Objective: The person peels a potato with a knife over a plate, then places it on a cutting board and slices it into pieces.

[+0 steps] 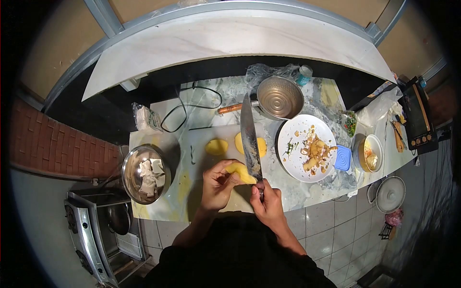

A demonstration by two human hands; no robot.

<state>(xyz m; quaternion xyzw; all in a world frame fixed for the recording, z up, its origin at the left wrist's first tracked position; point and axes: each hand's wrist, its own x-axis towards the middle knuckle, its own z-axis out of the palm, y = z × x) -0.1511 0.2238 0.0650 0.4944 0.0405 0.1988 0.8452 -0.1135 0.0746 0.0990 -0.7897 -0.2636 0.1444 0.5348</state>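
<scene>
My left hand (217, 188) is closed around a peeled yellow potato (239, 171), held up in front of my body. My right hand (269, 202) grips the handle of a large kitchen knife (249, 137). Its broad, smeared blade points away from me, and the heel of the blade is right at the potato's right end. Beyond my hands, two more yellow potato pieces lie on a pale cutting board (224, 132): a left piece (216, 147) and a right piece (261, 147), the latter partly hidden behind the blade.
A white plate (289, 162) of peelings stands right of the board, with a blue lid (343, 158) beside it. Behind are a saucepan (280, 97) and a black cord (185, 105). A steel bowl (126, 174) holding pale folded pieces stands left; a stove (86, 235) is lower left.
</scene>
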